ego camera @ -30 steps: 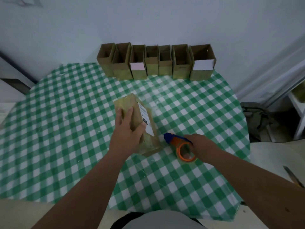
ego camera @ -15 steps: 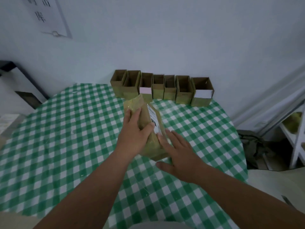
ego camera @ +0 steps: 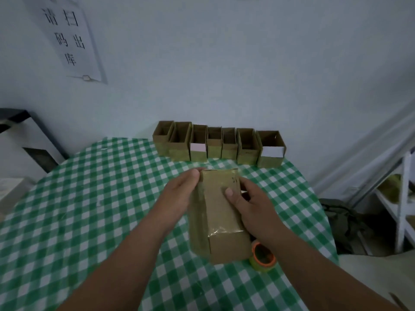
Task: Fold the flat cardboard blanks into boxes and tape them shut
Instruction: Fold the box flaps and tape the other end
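We see a round bench under a green-and-white checked cloth, and along its far edge, against the pale wall, a row of seven open-topped boxes standing upright side by side, touching. Two of them carry white patches on their near faces; nothing on those can be read.

Near the middle, both hands hold one cardboard box, shiny with clear tape along its length and across the near end. The left hand lies along the box's left side, fingers curled round its far left corner. The right hand grips the right side, thumb pressed on the top face and the other fingers wrapped out of sight behind. A dark scribble sits near the far right corner of the top face, too small for us to read.

Just right of the box's near end, partly hidden by the right wrist, a tape roll with an orange core rests on the cloth.

On the wall at far left hangs a paper sheet printed with the characters 请扫码出库. At the right stand a white shelf frame and a dark bundle on the floor; at the left, a dark-edged piece of furniture.
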